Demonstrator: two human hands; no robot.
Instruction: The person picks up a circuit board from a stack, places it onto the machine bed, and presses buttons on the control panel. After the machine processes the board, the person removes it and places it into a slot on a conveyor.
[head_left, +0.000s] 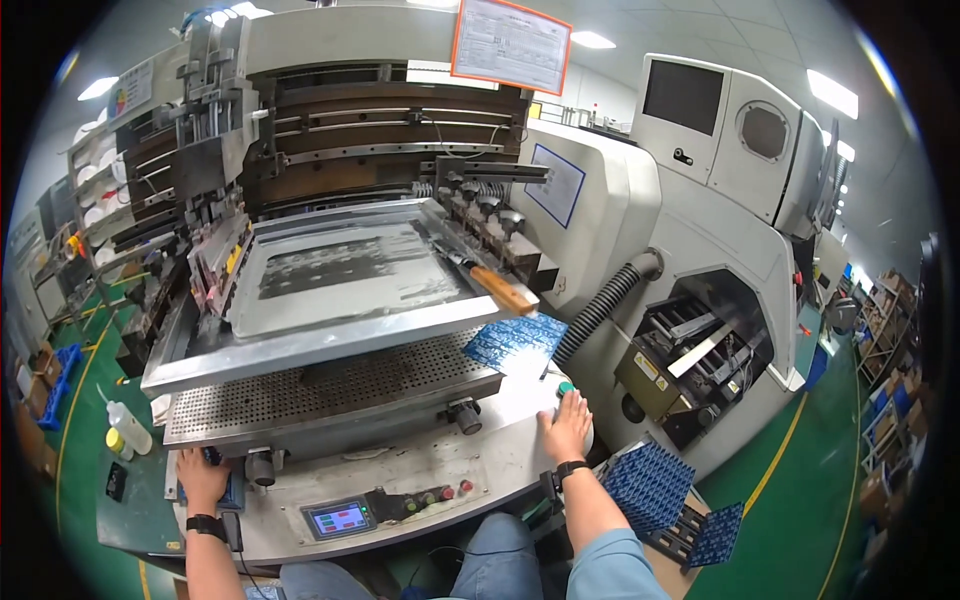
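My right hand (568, 430) lies flat on the right of the printing machine's pale front deck, fingers stretched out, the tips at a green button (566, 388). My left hand (203, 478) rests at the deck's left end with its fingers forward; a small dark blue thing (212, 455) is by the fingertips and a blue board (236, 490) lies beside the palm. Between them, a framed screen (330, 270) smeared with grey paste sits above the perforated metal table (330, 390). A wooden-handled spatula (503, 290) lies across the frame's right side. A blue patterned board (515, 343) is beneath its handle.
A small touch panel (338, 518) and several knobs (430, 497) line the front. Blue boards (648, 485) stand in a rack at lower right. A ribbed hose (605, 305) leads to the white machine (700, 210). A squeeze bottle (128, 428) stands at left.
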